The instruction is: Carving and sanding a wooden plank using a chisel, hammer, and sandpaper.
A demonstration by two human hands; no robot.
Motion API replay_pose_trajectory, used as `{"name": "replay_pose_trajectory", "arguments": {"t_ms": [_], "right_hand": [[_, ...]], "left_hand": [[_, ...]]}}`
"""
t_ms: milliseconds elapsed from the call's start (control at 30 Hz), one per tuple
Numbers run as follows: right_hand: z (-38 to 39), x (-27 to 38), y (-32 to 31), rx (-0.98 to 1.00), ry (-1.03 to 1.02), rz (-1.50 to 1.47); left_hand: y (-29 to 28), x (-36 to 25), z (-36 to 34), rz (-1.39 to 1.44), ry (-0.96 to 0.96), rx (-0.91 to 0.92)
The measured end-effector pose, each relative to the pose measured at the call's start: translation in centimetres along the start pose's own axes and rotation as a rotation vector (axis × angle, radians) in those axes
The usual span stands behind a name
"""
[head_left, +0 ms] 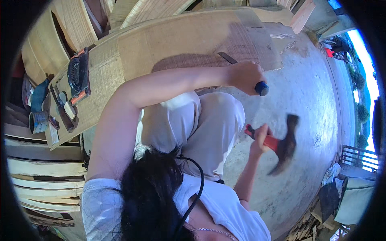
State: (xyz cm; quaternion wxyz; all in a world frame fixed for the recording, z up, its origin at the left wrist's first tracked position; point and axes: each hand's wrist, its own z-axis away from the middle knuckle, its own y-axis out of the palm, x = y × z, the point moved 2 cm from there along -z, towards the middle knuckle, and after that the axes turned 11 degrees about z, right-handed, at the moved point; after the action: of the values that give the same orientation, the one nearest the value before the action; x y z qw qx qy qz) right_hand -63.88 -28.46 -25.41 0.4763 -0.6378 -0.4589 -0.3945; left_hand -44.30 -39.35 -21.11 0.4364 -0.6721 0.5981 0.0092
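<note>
My left hand is closed on a chisel with a blue handle. Its dark blade points up and left over a wooden board; whether it touches the wood is hidden or unclear. Lower and to the right, my right hand grips a hammer with a red handle and a dark, claw-shaped head, held above the concrete floor beside my bent knee. A dark shadow lies on the board behind my left arm.
A black tool with orange ends, other hand tools and a can sit at the left. Curved wood planks are stacked left and behind the board. A slatted metal item and scrap wood stand at the right.
</note>
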Motion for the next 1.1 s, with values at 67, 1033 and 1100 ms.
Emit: {"name": "replay_pose_trajectory", "arguments": {"t_ms": [67, 1033, 1100], "right_hand": [[-0.3, -4.2, 0.9, 0.081, 0.09, 0.304], [0.5, 2.1, 2.0, -0.012, 0.257, -0.03], [0.1, 1.1, 2.5, 0.095, 0.369, 0.265]], "left_hand": [[-0.5, -0.2, 0.5, -0.025, -0.038, -0.017], [-1.4, 0.8, 0.2, -0.042, -0.068, -0.032], [-1.5, 0.8, 0.4, -0.028, -0.074, -0.035]]}}
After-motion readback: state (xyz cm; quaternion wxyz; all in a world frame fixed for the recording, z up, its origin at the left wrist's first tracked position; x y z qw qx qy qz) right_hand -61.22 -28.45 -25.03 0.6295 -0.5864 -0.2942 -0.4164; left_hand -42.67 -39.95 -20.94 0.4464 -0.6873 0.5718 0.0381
